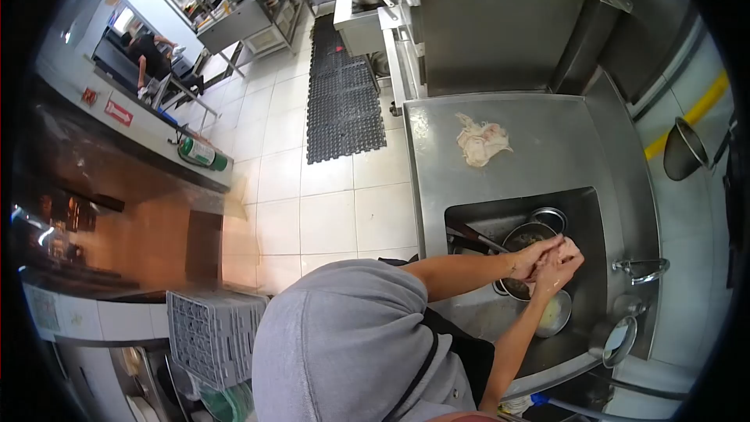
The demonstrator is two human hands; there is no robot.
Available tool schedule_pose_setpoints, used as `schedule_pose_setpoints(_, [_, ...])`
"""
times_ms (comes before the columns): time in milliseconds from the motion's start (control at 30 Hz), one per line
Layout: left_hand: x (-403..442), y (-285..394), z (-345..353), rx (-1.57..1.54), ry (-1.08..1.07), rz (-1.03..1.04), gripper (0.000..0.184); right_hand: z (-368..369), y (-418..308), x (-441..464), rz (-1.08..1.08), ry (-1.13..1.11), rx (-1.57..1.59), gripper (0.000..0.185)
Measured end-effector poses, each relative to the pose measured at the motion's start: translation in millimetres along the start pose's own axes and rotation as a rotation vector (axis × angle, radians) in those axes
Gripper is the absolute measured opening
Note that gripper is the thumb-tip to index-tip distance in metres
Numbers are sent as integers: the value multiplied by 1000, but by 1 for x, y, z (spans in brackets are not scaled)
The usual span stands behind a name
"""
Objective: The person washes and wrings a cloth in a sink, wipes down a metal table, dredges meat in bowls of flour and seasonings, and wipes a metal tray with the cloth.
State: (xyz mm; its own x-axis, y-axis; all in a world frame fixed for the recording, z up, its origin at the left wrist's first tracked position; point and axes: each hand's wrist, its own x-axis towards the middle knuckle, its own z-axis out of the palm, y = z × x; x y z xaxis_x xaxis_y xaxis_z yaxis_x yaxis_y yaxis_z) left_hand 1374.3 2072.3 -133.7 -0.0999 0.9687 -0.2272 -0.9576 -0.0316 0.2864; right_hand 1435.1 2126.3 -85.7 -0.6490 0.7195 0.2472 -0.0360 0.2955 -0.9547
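My left hand (533, 259) and my right hand (553, 272) are pressed together over the sink (516, 199), fingers curled. Whatever lies between them, if anything, is hidden; only pinkish, wet-looking surfaces show. Beneath the hands, a dark pan (522, 234) stands in the sink, partly covered by them. Beside it sit a round metal container (549, 217) and a bowl (553, 317) with something pale inside. A dark long handle (478, 236) slants across the basin's left side. Further up on the steel counter lies a crumpled, pale, cloth-like piece (483, 141).
A faucet (642, 269) rises at the sink's right edge, near a metal pot (616, 341). A strainer (686, 148) hangs on the wall. Left are a black floor mat (342, 98), grey crates (212, 332) and a fire extinguisher (201, 154). Another person (152, 59) works far back.
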Motion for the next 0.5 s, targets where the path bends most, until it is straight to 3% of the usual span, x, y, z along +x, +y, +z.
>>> schedule_pose_setpoints(33, [-15,5,17,-24,245,63,58,1,-1,0,87,99,27,25])
schedule_pose_setpoints(67, [-37,13,43,-31,490,128,58,2,-2,-4,4,100,123,26])
schedule_pose_setpoints(100, [-39,12,43,-37,572,154,57,4,-7,-10,0,84,125,26])
schedule_pose_setpoints(233, [-28,-4,29,13,526,183,54,21,-30,-41,13,94,278,28])
schedule_pose_setpoints(300, [-25,-11,29,72,487,184,53,27,-23,-56,-147,-82,122,27])
schedule_pose_setpoints(333, [-26,-16,30,98,475,179,52,30,-21,-60,-385,-44,-456,19])
schedule_pose_setpoints(433, [-23,-22,34,197,429,157,50,25,31,-59,-325,68,-575,18])
schedule_pose_setpoints(500, [-21,-23,33,273,410,119,48,21,29,-49,-267,137,-605,17])
